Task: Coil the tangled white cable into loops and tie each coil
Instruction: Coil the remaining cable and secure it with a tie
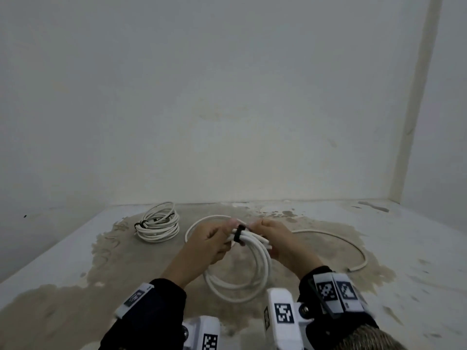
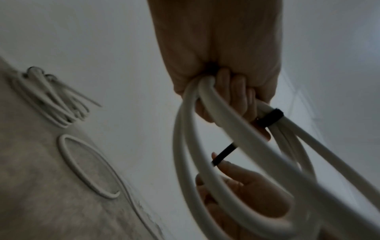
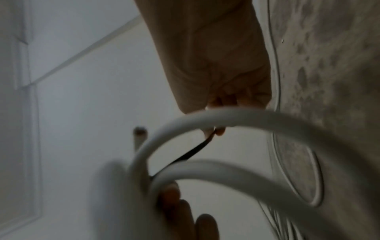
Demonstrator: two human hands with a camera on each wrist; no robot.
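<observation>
Ahead of our hands we have bare stained grey floor (image 1: 316, 248) up to the white wall (image 1: 227, 122). On the far left lies a tied bundle of thin white cable (image 1: 158, 224); a loose white cable loop (image 1: 199, 223) curves just beside it. To the right, a long curved white cable length (image 1: 358, 248) rings open floor; a side wall (image 1: 442, 122) closes that side.

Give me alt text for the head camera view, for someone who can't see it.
Two hands hold a coil of white cable above a stained floor: the left hand grips the loops, the right hand pulls a black tie wrapped round them. A tied coil and a loose cable piece lie beyond.
</observation>
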